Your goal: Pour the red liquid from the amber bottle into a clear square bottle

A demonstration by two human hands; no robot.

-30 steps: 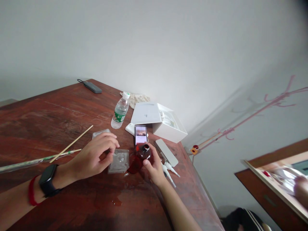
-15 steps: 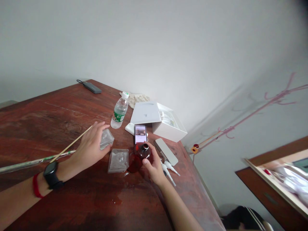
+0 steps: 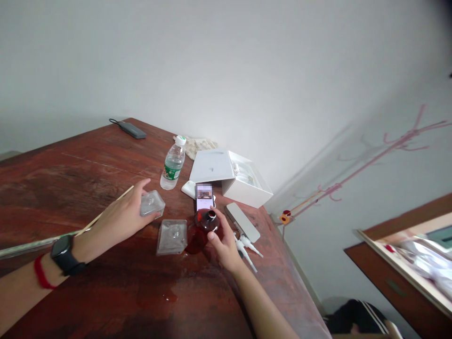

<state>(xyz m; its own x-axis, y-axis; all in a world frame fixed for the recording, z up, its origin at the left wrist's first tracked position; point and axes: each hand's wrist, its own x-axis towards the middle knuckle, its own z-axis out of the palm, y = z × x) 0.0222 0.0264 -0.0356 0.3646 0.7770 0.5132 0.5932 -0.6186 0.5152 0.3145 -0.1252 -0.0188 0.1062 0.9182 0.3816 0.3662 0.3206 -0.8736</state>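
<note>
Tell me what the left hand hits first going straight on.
The left hand holds a clear plastic blister; beyond it, probably the water bottle near its base, though depth is unclear.

My left hand (image 3: 118,219) reaches in from the side, wrist nearly straight and fingers (image 3: 139,188) curved forward in a light grip, while my right hand (image 3: 226,247) closes in a firm wrap above my right forearm (image 3: 263,301), angled up from below.
</note>
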